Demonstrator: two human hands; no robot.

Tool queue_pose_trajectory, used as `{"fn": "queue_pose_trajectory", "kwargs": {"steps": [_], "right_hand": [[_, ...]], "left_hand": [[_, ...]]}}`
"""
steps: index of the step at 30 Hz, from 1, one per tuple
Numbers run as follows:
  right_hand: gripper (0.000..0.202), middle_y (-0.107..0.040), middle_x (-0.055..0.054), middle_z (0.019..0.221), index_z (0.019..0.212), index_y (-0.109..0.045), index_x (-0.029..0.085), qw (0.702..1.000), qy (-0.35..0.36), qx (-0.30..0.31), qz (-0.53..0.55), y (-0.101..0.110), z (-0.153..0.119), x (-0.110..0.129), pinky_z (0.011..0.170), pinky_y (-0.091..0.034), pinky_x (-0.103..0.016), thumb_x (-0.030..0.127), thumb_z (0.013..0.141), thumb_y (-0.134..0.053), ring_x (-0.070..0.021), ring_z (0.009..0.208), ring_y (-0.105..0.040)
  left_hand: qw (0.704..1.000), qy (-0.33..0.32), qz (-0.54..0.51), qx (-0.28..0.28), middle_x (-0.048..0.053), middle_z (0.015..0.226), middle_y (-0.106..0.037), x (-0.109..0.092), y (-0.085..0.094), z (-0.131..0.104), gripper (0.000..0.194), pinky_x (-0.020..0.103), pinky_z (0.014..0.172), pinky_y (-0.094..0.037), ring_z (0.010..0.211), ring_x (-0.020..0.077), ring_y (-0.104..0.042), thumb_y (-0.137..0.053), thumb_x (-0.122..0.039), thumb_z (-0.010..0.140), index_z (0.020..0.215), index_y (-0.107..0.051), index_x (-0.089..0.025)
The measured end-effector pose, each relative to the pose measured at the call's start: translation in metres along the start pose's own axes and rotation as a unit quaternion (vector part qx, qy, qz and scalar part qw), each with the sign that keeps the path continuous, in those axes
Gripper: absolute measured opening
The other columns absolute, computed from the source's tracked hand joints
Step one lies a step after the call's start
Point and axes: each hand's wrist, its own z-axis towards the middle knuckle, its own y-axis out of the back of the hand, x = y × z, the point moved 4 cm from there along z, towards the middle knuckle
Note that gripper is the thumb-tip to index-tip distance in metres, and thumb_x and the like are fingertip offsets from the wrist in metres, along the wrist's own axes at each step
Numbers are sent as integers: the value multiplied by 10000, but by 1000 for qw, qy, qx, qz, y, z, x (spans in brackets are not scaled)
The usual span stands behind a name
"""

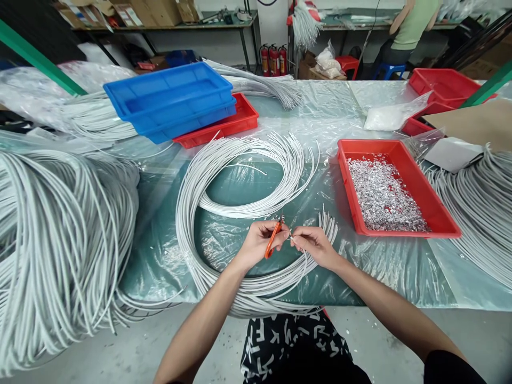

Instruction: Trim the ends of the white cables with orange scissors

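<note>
My left hand (262, 241) is closed around small orange-handled scissors (272, 241), whose dark tips point up and away from me. Close beside it, my right hand (314, 245) pinches the end of a thin white cable (305, 258). The fingertips of both hands nearly meet at that cable end, and fingers partly hide it. Under and around my hands lies a coil of white cables (188, 224), with a bunch of loose ends (328, 224) just behind my right hand. A second coil (248, 209) overlaps it farther back.
A red tray (448, 226) with many small shiny metal pieces (384, 197) stands right. Blue trays (168, 96) rest on a red tray (248, 114) behind the coils. Thick cable bundles (68, 245) hang left; more cables (480, 202) lie right. A person (414, 29) is at the back.
</note>
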Motion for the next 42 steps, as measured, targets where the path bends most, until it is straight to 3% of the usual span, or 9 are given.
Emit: {"fn": "queue_pose_trajectory", "kwargs": {"steps": [10, 17, 23, 27, 30, 34, 37, 40, 42], "right_hand": [[300, -568, -10, 653, 722, -639, 175, 989, 48, -126, -56, 10, -4, 21, 531, -374, -258, 412, 902, -601, -134, 583, -491], [154, -586, -38, 736, 820, -648, 213, 947, 77, -300, -89, 6, -116, 55, 531, -358, -287, 287, 934, -577, -148, 593, -467], [284, -472, 3, 664, 727, -598, 195, 893, -130, -410, 132, -27, -209, 11, 477, -327, -257, 414, 908, -602, -107, 514, -378], [272, -392, 44, 607, 840, -605, 203, 815, -279, -423, 281, -40, -226, -40, 435, -288, -214, 465, 831, -679, -95, 499, -353], [368, -454, 36, 656, 843, -621, 187, 794, -318, -423, 299, -34, -224, -70, 436, -303, -204, 492, 710, -779, -82, 508, -380], [446, -489, 21, 623, 805, -645, 161, 855, -334, -341, 204, -26, -215, -73, 453, -327, -225, 601, 752, -694, -95, 504, -419], [493, -421, 46, 507, 714, -647, 140, 913, -367, -151, 96, -32, -205, -46, 424, -229, -222, 616, 833, -595, -70, 424, -322], [450, -485, 25, 525, 763, -681, 134, 928, -361, 76, 42, -39, -191, -7, 433, -230, -221, 559, 871, -581, -76, 436, -352], [404, -521, 12, 573, 768, -679, 150, 952, -289, 82, -54, -26, -174, 16, 483, -298, -228, 510, 902, -556, -100, 500, -426]], "left_hand": [[977, -91, 82, -172, -31, 568, -511, 7, 23, 9, 226, 203, 504, -359, 506, 77, -441, -681, -348, 797, 732, -658, -133], [965, -120, 151, -180, -38, 557, -475, 7, 24, 8, 253, 204, 512, -327, 509, 72, -386, -635, -329, 819, 668, -620, -127], [959, -141, 160, -186, -40, 546, -492, 4, 22, 6, 226, 200, 514, -340, 501, 73, -405, -663, -312, 793, 671, -624, -125], [962, -142, 142, -182, -35, 547, -499, 6, 23, 6, 215, 199, 488, -334, 484, 73, -407, -655, -317, 798, 704, -635, -124], [962, -144, 138, -186, -36, 535, -481, 7, 25, 7, 208, 204, 478, -317, 476, 74, -392, -650, -308, 796, 697, -633, -127], [959, -146, 147, -194, -39, 529, -458, 9, 29, 9, 208, 214, 486, -308, 479, 77, -378, -646, -307, 797, 687, -625, -132], [956, -151, 153, -200, -34, 544, -468, 9, 31, 9, 224, 218, 497, -312, 492, 81, -378, -646, -325, 799, 681, -616, -137], [955, -150, 159, -201, -30, 558, -479, 10, 32, 9, 250, 220, 502, -310, 507, 87, -381, -644, -356, 803, 677, -616, -141], [956, -148, 165, -194, -31, 555, -471, 11, 31, 10, 265, 222, 506, -307, 512, 90, -378, -639, -371, 803, 666, -613, -145]]}}
